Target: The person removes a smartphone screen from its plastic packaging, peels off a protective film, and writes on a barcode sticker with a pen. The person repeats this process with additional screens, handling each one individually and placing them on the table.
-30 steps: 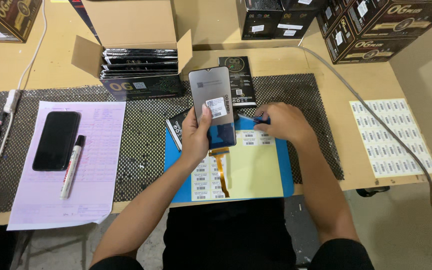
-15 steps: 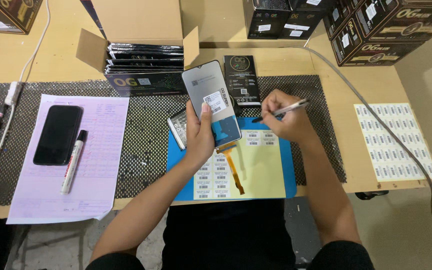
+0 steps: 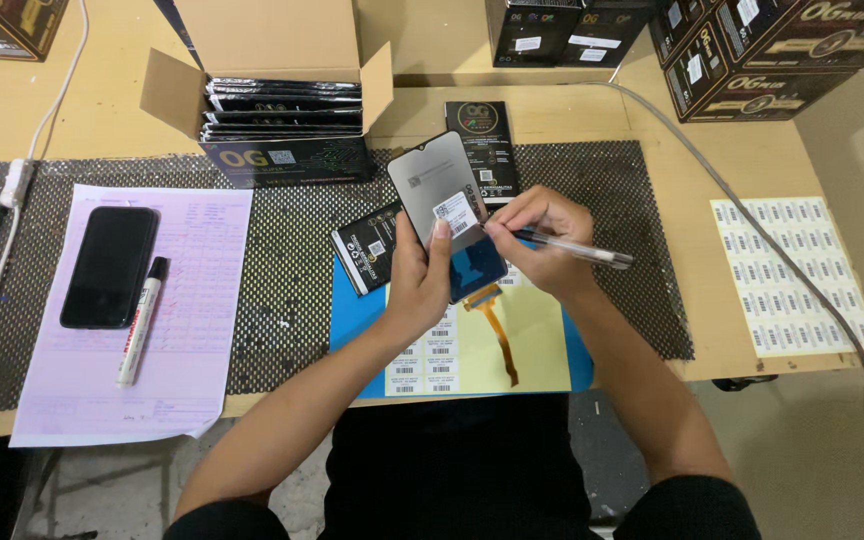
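The left hand (image 3: pixel 420 280) is closed around a phone display panel (image 3: pixel 447 215), gripping its lower part from behind with the thumb pressed on the front just beside a small white sticker (image 3: pixel 455 213); the panel is held tilted above the blue mat (image 3: pixel 352 315), its orange flex cable (image 3: pixel 497 330) hanging down over a yellow label sheet (image 3: pixel 532 335). The right hand (image 3: pixel 542 240) is curled in a writing grip on a clear pen (image 3: pixel 577 250), whose tip touches the panel near the sticker. Behind the panel a black flat box (image 3: pixel 482 145) lies on the black mesh mat (image 3: pixel 282 280), and another black packet (image 3: pixel 367 250) lies just left of the left hand. An open cardboard carton (image 3: pixel 272 90) holds stacked black boxes. Well apart to the left, a black smartphone (image 3: pixel 110 265) and a marker (image 3: pixel 142 320) rest on a pink form (image 3: pixel 202 340).
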